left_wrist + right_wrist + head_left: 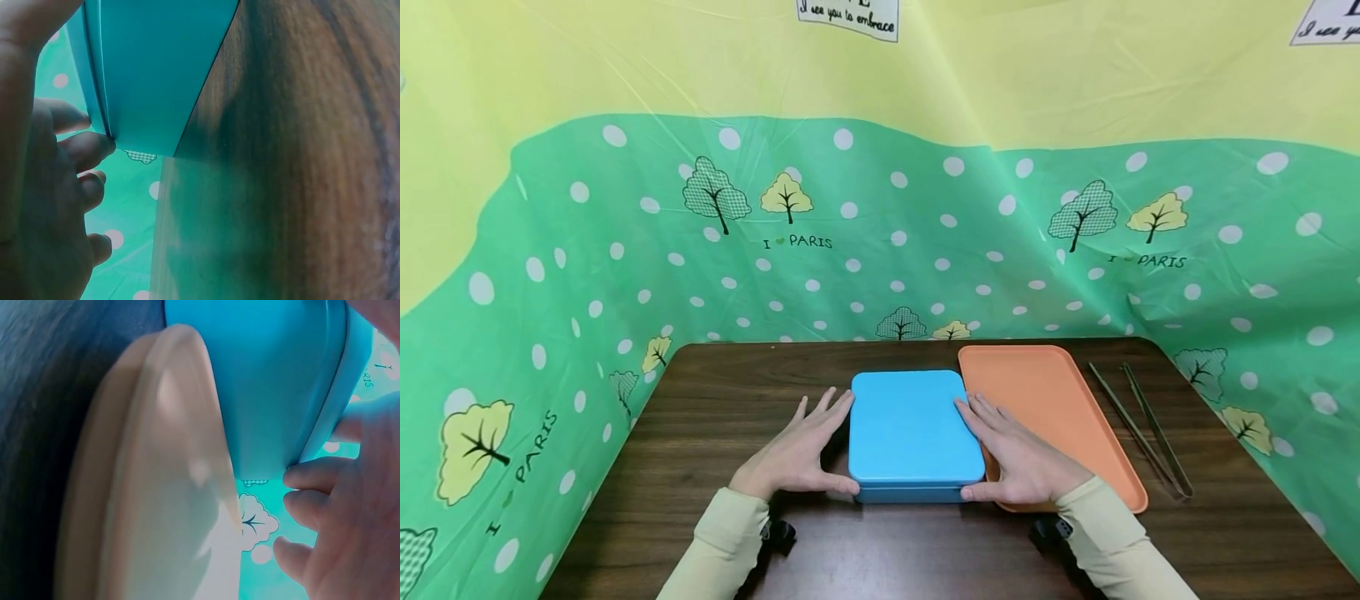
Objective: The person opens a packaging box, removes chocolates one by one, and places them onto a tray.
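Only the head view shows the blue box (917, 429) and tongs (1157, 427) together.

Yellow-and-green cloth backdrop (917, 200), white dots (898, 238), printed trees (713, 197); dark wood-grain table (737, 383) before it, softly shiny.

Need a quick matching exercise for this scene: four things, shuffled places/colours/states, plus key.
Things:
1. box
2. tray
3. tongs
4. left hand

Descriptions:
A. lies on the table, to the right of the other three
B. blue, lid on
C. fingers spread, at the left side of B's thing
D. orange, flat, partly beneath the right hand in the head view

Pairs: 1-B, 2-D, 3-A, 4-C
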Demonstrator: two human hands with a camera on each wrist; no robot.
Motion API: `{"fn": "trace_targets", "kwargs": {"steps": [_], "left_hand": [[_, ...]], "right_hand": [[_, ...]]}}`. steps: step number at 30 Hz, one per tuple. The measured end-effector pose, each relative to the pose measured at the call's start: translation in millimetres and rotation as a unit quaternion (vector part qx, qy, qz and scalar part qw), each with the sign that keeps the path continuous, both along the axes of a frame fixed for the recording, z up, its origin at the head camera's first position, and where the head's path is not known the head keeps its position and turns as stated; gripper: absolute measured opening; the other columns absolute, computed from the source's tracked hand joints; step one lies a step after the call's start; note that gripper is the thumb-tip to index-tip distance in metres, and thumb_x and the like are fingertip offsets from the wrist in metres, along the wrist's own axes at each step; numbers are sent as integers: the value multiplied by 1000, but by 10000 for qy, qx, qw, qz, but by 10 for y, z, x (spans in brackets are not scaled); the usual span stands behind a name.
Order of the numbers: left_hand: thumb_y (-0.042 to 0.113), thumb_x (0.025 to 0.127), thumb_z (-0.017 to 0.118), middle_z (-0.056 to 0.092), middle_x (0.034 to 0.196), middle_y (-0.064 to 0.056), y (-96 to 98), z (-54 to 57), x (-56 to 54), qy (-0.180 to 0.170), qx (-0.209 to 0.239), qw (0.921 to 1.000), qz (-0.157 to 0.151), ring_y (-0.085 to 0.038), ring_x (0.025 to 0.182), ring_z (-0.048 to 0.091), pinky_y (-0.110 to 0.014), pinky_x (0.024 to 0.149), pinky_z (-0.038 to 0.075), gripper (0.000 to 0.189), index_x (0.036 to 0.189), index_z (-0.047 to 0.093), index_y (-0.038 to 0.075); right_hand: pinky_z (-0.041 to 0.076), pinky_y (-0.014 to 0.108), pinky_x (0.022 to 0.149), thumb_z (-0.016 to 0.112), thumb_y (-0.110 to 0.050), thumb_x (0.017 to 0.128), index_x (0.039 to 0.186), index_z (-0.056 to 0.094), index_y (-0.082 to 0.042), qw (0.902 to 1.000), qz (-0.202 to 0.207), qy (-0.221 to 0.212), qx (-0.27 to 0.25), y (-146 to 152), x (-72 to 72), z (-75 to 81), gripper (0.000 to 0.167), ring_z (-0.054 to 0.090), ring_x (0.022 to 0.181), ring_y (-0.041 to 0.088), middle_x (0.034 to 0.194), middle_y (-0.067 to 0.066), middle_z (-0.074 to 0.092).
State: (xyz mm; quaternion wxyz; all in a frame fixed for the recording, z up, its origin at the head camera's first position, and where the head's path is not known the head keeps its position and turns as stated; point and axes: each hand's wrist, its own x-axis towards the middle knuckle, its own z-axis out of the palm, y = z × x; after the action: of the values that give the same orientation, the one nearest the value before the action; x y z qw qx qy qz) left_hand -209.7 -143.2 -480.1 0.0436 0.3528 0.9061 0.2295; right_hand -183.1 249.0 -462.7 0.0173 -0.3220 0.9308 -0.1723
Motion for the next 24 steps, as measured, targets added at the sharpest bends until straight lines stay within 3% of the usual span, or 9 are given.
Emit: {"fn": "trace_targets", "kwargs": {"steps": [13,24], "left_hand": [[78,80,74,9,177,-4,-1,18,-9,77,53,10000,-30,-33,163,2,-71,123,5,131,170,5,12],[80,80,72,9,177,-1,-9,132,2,180,279,9994,-42,-25,163,-3,-70,123,0,129,171,6,16]], "right_hand": [[25,64,122,65,-82,84,170,14,-12,10000,-59,-35,-35,0,3,30,122,17,160,39,175,14,15],[28,65,120,70,-75,86,171,12,-14,9998,-80,89,-176,9,32,96,119,17,160,41,175,16,14]]}}
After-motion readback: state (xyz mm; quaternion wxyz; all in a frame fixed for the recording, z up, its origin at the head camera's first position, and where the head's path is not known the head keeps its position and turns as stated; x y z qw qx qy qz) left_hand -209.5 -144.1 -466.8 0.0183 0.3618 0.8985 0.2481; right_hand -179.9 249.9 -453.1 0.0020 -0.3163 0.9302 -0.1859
